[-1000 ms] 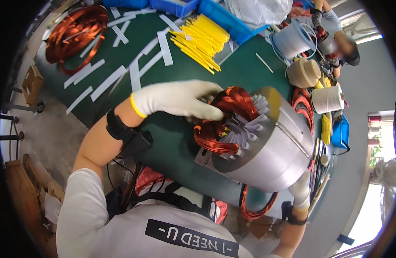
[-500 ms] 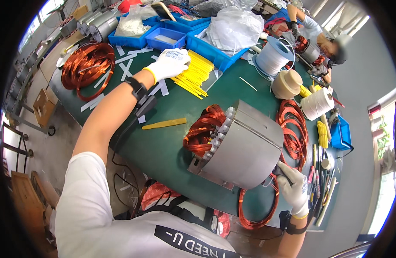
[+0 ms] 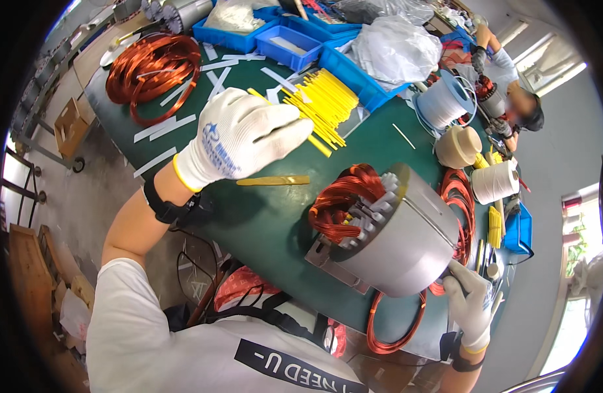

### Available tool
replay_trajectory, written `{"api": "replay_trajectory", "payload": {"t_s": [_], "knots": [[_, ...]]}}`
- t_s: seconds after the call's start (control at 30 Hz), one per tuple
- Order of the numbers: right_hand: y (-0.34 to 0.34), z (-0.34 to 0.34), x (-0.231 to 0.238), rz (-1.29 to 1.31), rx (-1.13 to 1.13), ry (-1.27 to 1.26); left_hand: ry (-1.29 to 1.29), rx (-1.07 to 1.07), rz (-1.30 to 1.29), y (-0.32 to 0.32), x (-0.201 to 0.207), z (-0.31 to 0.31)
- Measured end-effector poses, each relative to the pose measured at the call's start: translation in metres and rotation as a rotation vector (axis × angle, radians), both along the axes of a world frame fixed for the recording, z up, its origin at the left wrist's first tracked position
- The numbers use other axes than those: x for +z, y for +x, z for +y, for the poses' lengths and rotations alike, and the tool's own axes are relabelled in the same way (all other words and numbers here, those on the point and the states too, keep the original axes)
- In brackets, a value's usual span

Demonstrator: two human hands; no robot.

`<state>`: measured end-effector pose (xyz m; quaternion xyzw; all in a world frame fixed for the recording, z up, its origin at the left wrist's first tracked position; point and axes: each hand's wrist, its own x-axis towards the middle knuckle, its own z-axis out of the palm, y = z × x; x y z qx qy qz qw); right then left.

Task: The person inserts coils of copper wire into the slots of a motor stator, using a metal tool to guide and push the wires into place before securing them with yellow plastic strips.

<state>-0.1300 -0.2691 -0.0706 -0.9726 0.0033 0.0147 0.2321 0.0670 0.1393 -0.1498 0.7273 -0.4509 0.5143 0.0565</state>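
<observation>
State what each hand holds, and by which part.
The left hand seems to hold a yellow stick near its middle; the right hand is beside the metal cylinder, any hold unclear.

You have two gloved hands in view, a left hand (image 3: 249,134) and a right hand (image 3: 473,304). On your one green tabletop (image 3: 249,226) you have one metal cylinder (image 3: 406,239), one flat stick (image 3: 275,181), three spools (image 3: 496,183), at least three loose copper coils (image 3: 134,69) and at least five blue bins (image 3: 383,99). You have at least eight white strips (image 3: 155,162); your yellow rods (image 3: 331,98) overlap too densely to count. One other person (image 3: 505,69) is near you.
</observation>
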Motion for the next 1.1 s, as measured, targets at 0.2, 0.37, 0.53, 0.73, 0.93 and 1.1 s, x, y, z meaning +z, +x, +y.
{"api": "replay_trajectory", "payload": {"t_s": [0.2, 0.37, 0.53, 0.73, 0.93, 1.1], "knots": [[0.013, 0.005, 0.014, -0.022, 0.174, -0.089, -0.643, -0.231, 0.898, -0.045, -0.022, -0.004], [0.005, -0.024, -0.014, 0.342, -0.119, 0.041, -0.702, 0.022, 1.779, -0.044, -0.053, 0.018], [-0.017, -0.042, -0.018, 0.155, -0.203, 0.044, -0.400, 0.238, 1.655, -0.026, -0.056, 0.053], [-0.018, -0.018, -0.007, 0.086, -0.012, -0.153, 0.041, 0.327, 1.041, -0.022, -0.063, 0.052], [-0.006, 0.003, 0.009, 0.078, 0.020, -0.246, 0.015, 0.271, 1.058, -0.013, -0.070, 0.058], [0.002, -0.002, 0.019, 0.173, -0.012, -0.138, -0.251, 0.147, 1.123, -0.010, -0.053, 0.040]]}}
